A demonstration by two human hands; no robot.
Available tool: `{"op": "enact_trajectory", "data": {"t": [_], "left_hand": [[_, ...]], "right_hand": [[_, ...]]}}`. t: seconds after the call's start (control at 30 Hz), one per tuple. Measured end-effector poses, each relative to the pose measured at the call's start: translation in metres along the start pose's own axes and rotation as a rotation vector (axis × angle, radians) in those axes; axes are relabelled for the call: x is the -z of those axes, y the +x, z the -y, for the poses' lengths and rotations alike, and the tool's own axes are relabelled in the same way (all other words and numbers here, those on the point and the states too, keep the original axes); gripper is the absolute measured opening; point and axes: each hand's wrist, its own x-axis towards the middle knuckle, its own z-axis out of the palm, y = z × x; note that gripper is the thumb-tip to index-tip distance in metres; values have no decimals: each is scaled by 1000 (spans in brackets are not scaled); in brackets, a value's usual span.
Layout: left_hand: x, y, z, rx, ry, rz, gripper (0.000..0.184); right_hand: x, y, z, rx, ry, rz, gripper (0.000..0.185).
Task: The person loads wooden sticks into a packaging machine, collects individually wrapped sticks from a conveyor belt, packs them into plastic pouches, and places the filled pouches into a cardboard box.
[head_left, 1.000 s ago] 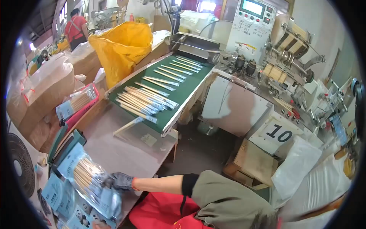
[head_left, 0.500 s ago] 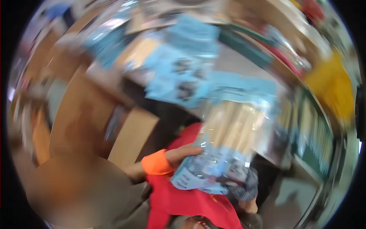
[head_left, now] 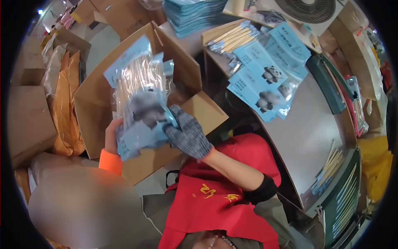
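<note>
Both hands hold several clear-and-blue packs of chopsticks (head_left: 141, 85) over an open cardboard box (head_left: 93, 97). The packs are tilted, with pale sticks in the upper part and a panda print below. My left hand (head_left: 111, 135), bare with an orange cuff, grips the lower left edge; most of its fingers are hidden behind the packs. My right hand (head_left: 188, 133), in a grey knitted glove, is closed on the lower right edge. Some loose packs show behind the right side of the held ones, partly hidden.
On the table (head_left: 286, 137) lie blue panda bags (head_left: 263, 81) and a pile of loose sticks (head_left: 236, 37). A green tray (head_left: 346, 199) with wrapped sticks stands at right. A blue bag stack (head_left: 195, 16) and a fan (head_left: 309, 9) are at the back.
Both hands have carried the packs from in front of the red apron over to the left, above the cardboard box. The view has turned and is sharper now.
</note>
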Motion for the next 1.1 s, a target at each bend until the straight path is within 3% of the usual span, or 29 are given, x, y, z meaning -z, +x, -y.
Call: {"op": "enact_trajectory", "data": {"t": [0.03, 0.1, 0.2, 0.33, 0.4, 0.43, 0.5, 0.53, 0.6, 0.63, 0.67, 0.7, 0.8, 0.87, 1.0, 1.07, 1.1], "left_hand": [[26, 19, 10, -30, 32, -143, 36], [43, 36, 7, 86, -158, -108, 32], [101, 66, 32, 103, -253, -169, 34], [148, 78, 28, 179, -303, -230, 32], [199, 107, 37, 345, -104, -310, 36], [215, 125, 47, 404, 282, -581, 37], [323, 170, 108, 387, 1048, -365, 42], [321, 171, 112, 390, 1047, -357, 42], [298, 181, 119, 538, 1437, -226, 46], [312, 193, 133, 533, 1449, -197, 46], [334, 209, 145, 304, 1237, -292, 46], [354, 223, 156, 77, 1030, -330, 46], [185, 186, 70, 114, 673, -276, 39], [85, 170, 47, -109, 706, -92, 37], [-93, 154, 54, -376, 796, 270, 37], [-173, 130, 85, -408, 779, 575, 36], [-209, 112, 95, -447, 740, 749, 35]], "right_hand": [[-17, 13, -16, -8, 6, 8, 32], [-46, 39, -51, -254, 114, 118, 30], [-88, 61, -92, -195, -99, 117, 30], [-121, 82, -118, -256, -274, 337, 32], [-121, 83, -129, -270, -303, 454, 31], [-121, 78, -141, -280, -364, 420, 31], [-108, 64, -148, -243, -428, 352, 32], [-91, 54, -141, -194, -439, 315, 32], [-36, 29, -112, -72, -348, 320, 33], [-7, 9, -107, -282, -151, 308, 30], [19, -10, -100, -479, 57, 292, 26], [41, -32, -90, -512, 166, 141, 24], [103, -95, -69, -572, 249, -194, 22], [141, -144, -59, -534, 316, -506, 22], [191, -243, -46, -381, 91, -1037, 23], [200, -288, -34, -438, -527, -1242, 28], [207, -306, -23, -580, -836, -1327, 33]]}}
